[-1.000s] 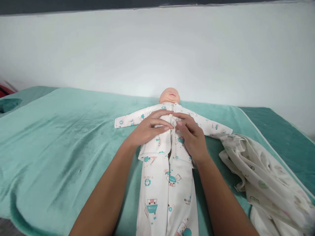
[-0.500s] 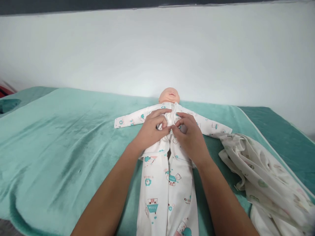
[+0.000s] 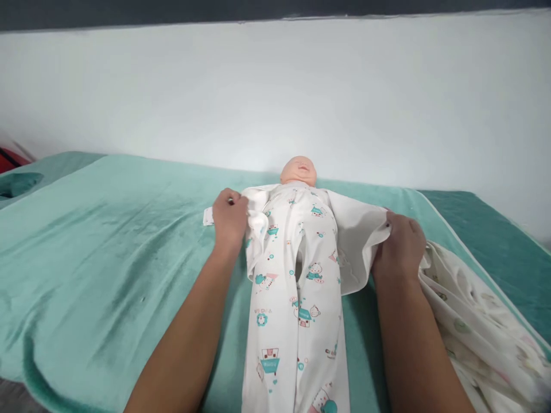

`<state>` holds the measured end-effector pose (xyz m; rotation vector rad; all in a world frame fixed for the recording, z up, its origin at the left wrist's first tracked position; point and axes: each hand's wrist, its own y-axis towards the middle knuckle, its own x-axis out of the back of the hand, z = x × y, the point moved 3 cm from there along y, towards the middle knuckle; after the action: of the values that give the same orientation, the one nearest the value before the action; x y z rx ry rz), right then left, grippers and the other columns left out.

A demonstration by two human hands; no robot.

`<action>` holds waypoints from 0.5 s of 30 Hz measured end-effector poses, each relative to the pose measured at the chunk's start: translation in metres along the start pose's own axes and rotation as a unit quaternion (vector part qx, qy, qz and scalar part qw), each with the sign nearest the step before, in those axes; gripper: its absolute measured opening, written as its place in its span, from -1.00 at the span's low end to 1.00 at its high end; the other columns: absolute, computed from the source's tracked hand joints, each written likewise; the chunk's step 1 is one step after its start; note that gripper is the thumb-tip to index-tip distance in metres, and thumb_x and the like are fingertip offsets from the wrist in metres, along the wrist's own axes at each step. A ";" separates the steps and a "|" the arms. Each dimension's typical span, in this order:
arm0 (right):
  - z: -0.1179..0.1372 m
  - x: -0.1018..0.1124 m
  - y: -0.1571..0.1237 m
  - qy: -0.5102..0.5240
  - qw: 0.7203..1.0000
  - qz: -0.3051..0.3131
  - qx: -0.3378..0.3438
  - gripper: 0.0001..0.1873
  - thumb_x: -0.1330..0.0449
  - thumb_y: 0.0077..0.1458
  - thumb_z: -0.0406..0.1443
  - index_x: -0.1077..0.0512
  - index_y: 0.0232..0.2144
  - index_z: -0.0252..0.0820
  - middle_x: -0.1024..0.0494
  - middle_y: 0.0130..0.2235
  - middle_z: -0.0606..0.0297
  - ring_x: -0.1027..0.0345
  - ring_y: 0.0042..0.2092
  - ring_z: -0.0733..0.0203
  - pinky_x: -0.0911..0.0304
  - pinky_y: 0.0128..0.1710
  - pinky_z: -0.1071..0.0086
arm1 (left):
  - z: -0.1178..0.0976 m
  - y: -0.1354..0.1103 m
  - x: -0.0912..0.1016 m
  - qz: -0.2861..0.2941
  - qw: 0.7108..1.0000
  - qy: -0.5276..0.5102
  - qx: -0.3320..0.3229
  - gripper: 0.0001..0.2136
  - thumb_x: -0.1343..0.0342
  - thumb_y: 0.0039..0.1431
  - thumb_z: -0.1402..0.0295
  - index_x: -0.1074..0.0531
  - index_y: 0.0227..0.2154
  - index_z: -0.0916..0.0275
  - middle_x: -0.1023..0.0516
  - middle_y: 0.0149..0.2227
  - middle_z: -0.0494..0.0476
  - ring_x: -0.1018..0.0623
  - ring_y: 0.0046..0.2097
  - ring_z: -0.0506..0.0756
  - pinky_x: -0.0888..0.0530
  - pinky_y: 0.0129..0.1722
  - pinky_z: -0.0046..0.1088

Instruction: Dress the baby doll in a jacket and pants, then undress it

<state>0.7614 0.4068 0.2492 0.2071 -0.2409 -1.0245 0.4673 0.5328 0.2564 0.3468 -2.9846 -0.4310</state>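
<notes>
A baby doll [image 3: 298, 171] lies on its back on a teal blanket [image 3: 107, 241], head toward the wall. It wears white printed trousers [image 3: 297, 321] and a white printed jacket [image 3: 353, 241] whose two front flaps are spread wide apart. My left hand [image 3: 229, 218] is closed on the left flap's edge beside the doll's sleeve. My right hand [image 3: 400, 246] is closed on the right flap, pulled out to the side with its plain inside facing up.
A crumpled white printed cloth [image 3: 482, 332] lies at the right, under my right forearm, over the blanket's edge. A white wall [image 3: 275, 92] rises behind the bed. Something red [image 3: 8, 158] shows at the far left.
Both hands left the middle of the doll's chest and drew apart sideways, each pulling one jacket flap. The jacket front, closed before, now lies spread open.
</notes>
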 end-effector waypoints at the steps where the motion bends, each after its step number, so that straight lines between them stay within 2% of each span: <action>1: 0.002 0.001 -0.003 0.027 0.999 -0.030 -0.009 -0.80 -0.02 0.15 -0.15 -0.33 -0.30 -0.12 -0.54 -0.12 0.15 -0.49 -0.16 0.08 -0.44 -0.19 0.19 | 0.007 0.005 0.004 -0.026 0.999 -0.020 0.031 -0.77 -0.07 -0.01 0.50 -0.09 -0.55 0.17 -0.20 -0.52 -0.09 -0.22 -0.50 -0.04 -0.22 -0.49 -0.49; 3: 0.010 -0.003 -0.013 0.072 0.997 -0.041 0.008 -0.82 -0.16 0.08 -0.17 -0.38 -0.30 -0.13 -0.53 0.01 0.16 -0.47 -0.02 0.07 -0.39 -0.01 0.16 | 0.016 0.011 0.009 -0.055 0.995 -0.045 0.065 -0.80 -0.08 -0.02 0.51 -0.14 -0.50 0.16 -0.28 -0.48 -0.08 -0.27 -0.49 -0.03 -0.27 -0.48 -0.49; 5: 0.019 -0.013 -0.024 0.075 0.995 0.031 0.055 -0.80 -0.21 0.07 -0.20 -0.45 -0.22 -0.11 -0.50 0.11 0.20 -0.39 0.12 0.05 -0.31 0.13 0.09 | 0.015 0.011 0.007 -0.052 0.998 -0.011 0.029 -0.86 -0.09 0.01 0.51 -0.28 -0.40 0.16 -0.43 -0.32 0.00 -0.44 -0.33 0.02 -0.41 -0.32 -0.44; 7: 0.023 -0.027 -0.032 0.034 0.983 0.147 0.100 -0.69 -0.18 0.12 -0.21 -0.48 -0.06 -0.04 -0.46 0.18 0.24 -0.30 0.22 0.04 -0.21 0.22 0.03 | 0.009 0.008 -0.003 0.002 0.995 0.071 -0.076 -0.81 -0.08 0.08 0.48 -0.42 -0.23 0.14 -0.51 -0.10 0.07 -0.48 -0.04 0.08 -0.43 0.00 -0.34; 9: 0.021 -0.040 -0.031 -0.012 0.960 0.244 0.138 -0.60 -0.11 0.17 -0.23 -0.46 0.05 0.02 -0.43 0.23 0.29 -0.21 0.30 0.05 -0.09 0.31 0.00 | 0.004 0.004 -0.017 0.098 0.964 0.168 -0.180 -0.77 -0.03 0.20 0.43 -0.48 -0.11 0.10 -0.50 0.06 0.08 -0.38 0.19 0.13 -0.29 0.23 -0.24; 10: 0.020 -0.047 -0.026 -0.037 0.946 0.281 0.160 -0.58 -0.07 0.18 -0.25 -0.46 0.08 0.03 -0.42 0.24 0.31 -0.16 0.33 0.06 -0.03 0.35 0.00 | 0.005 0.003 -0.023 0.142 0.946 0.208 -0.206 -0.75 0.00 0.26 0.40 -0.50 -0.08 0.08 -0.50 0.11 0.07 -0.32 0.25 0.15 -0.24 0.28 -0.20; 12: 0.015 -0.059 -0.012 -0.103 0.915 0.332 0.205 -0.51 -0.02 0.15 -0.31 -0.45 0.11 0.03 -0.41 0.26 0.34 -0.12 0.36 0.06 0.03 0.37 -0.03 | 0.009 0.005 -0.030 0.194 0.917 0.275 -0.216 -0.71 0.05 0.32 0.35 -0.51 -0.02 0.04 -0.50 0.15 0.04 -0.29 0.29 0.18 -0.19 0.30 -0.12; 15: 0.009 -0.073 0.011 -0.229 0.873 0.355 0.242 -0.35 0.00 0.02 -0.40 -0.41 0.17 0.05 -0.37 0.29 0.31 -0.16 0.34 -0.01 -0.04 0.31 -0.10 | 0.014 0.012 -0.033 0.209 0.891 0.345 -0.210 -0.64 0.10 0.36 0.33 -0.45 0.11 -0.04 -0.49 0.17 0.04 -0.38 0.23 0.20 -0.21 0.26 -0.08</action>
<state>0.7318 0.4749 0.2538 0.2952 -0.9410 -0.2414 0.4944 0.5557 0.2445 -0.1626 -2.1132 -0.6997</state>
